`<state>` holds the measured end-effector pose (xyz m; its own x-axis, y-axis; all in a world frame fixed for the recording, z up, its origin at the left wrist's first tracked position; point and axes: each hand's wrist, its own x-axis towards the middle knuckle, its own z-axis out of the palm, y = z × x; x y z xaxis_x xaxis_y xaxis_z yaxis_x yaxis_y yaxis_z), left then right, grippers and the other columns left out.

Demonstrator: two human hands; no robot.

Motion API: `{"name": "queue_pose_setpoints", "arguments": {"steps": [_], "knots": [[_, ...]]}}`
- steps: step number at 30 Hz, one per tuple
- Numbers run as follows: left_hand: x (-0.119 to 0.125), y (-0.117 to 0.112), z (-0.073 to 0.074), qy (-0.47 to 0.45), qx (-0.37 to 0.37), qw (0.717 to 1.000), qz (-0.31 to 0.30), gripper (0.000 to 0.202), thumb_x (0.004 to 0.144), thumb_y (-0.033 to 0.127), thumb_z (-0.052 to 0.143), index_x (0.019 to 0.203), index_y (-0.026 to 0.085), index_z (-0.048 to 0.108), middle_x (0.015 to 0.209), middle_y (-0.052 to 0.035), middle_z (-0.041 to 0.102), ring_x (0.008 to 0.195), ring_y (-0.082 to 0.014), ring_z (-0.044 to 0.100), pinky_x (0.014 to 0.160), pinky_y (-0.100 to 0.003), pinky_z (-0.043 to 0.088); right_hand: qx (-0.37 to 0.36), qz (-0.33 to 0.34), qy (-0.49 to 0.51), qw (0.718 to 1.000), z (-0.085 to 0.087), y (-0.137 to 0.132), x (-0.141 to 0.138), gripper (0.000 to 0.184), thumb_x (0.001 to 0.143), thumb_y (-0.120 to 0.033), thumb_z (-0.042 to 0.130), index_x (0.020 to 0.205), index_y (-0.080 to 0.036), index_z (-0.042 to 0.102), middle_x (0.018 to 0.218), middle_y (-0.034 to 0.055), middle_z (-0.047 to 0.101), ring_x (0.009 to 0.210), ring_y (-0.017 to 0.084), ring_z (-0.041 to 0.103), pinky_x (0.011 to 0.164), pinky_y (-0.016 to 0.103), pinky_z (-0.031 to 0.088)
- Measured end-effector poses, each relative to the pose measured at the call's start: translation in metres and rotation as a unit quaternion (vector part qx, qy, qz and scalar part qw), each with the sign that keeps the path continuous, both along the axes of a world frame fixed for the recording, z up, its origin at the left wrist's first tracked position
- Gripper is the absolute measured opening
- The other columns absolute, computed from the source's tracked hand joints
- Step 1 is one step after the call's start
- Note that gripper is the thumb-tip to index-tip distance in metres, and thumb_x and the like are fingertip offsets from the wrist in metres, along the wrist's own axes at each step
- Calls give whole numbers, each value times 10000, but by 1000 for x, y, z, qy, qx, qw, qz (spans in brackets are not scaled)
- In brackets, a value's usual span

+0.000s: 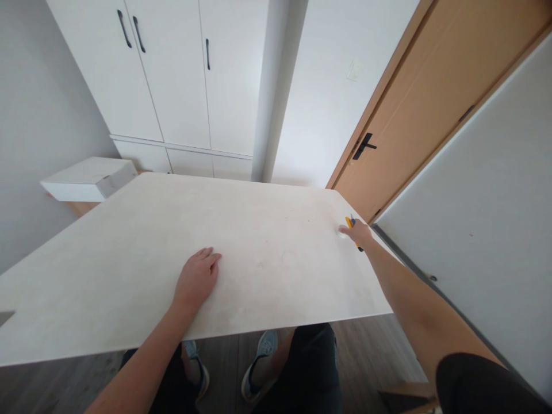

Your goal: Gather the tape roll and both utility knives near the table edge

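Utility knife (354, 231), yellow with a blue part, sits at the table's (129, 276) 2 o'clock corner, fingers of the right hand (360, 233) curled around it beside a small pale object I cannot identify. Left hand (196, 279) lies flat at centre, fingers together, holding nothing. White cabinets (172, 75) at 12 o'clock; wooden door (431, 98) at 2 o'clock

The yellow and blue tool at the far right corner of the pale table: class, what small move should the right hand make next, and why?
Probably close the fingers fully and lift. The right hand is already on the small yellow and blue tool near the edge of the pale table, beside a small white thing. The left hand lies flat, steadying.
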<state>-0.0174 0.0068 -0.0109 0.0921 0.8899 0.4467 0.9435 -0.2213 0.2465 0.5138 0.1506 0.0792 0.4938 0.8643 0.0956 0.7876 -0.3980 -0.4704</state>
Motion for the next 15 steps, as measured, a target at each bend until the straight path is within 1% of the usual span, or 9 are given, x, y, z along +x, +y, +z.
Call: {"name": "queue_pose_setpoints", "arguments": {"steps": [2, 4, 7, 9, 11, 12, 13, 15], "knots": [[1, 0, 0, -3, -1, 1000, 2, 422, 950, 238, 416, 1141, 139, 778, 1289, -159, 720, 1239, -295, 652, 1139, -449, 481, -77, 45, -85, 992, -4, 4, -2, 409, 726, -383, 832, 1006, -157, 636, 897, 98, 684, 865, 261, 668, 689, 325, 487], [2, -1, 0, -5, -1, 1000, 6, 406, 948, 224, 427, 1140, 153, 778, 1293, -148, 720, 1242, -288, 650, 1140, -447, 480, -123, 58, -125, 983, -6, 7, -5, 367, 763, -350, 798, 1033, -149, 651, 916, 112, 701, 855, 256, 675, 656, 306, 464], [6, -3, 2, -9, -6, 1000, 16, 383, 947, 198, 444, 1142, 173, 772, 1296, -137, 718, 1253, -275, 639, 1142, -447, 475, -148, 49, -156, 975, -4, 13, -17, 354, 784, -311, 769, 1074, -147, 651, 930, 125, 709, 832, 248, 677, 610, 290, 429], [9, -4, 5, -14, -15, 1000, 21, 366, 946, 184, 456, 1137, 182, 769, 1302, -137, 713, 1267, -269, 627, 1146, -446, 467, -149, 71, -159, 973, 3, 19, -38, 352, 808, -332, 749, 1088, -147, 642, 930, 130, 710, 814, 246, 671, 598, 292, 411], [12, -5, 8, -22, -25, 999, 22, 348, 945, 174, 469, 1126, 189, 766, 1314, -138, 703, 1283, -264, 614, 1157, -442, 452, -135, 125, -155, 971, 13, 25, -76, 339, 828, -348, 729, 1088, -152, 635, 938, 126, 712, 806, 239, 660, 604, 291, 399], [13, -5, 9, -25, -30, 999, 22, 341, 945, 169, 473, 1120, 191, 765, 1321, -139, 698, 1288, -262, 609, 1163, -440, 442, -125, 162, -153, 967, 18, 28, -102, 333, 831, -352, 725, 1084, -156, 634, 948, 121, 714, 809, 233, 654, 613, 287, 395], [14, -6, 11, -29, -34, 999, 22, 335, 947, 165, 474, 1114, 190, 764, 1328, -141, 693, 1293, -260, 605, 1169, -439, 433, -115, 203, -152, 960, 24, 29, -133, 328, 830, -354, 724, 1080, -162, 634, 962, 114, 716, 816, 227, 649, 623, 283, 391], [16, -7, 13, -34, -43, 998, 21, 329, 952, 163, 473, 1111, 183, 760, 1340, -151, 683, 1306, -266, 594, 1174, -447, 420, -96, 293, -148, 940, 33, 26, -206, 325, 828, -363, 724, 1076, -173, 634, 997, 101, 721, 838, 219, 641, 641, 274, 386]]}}
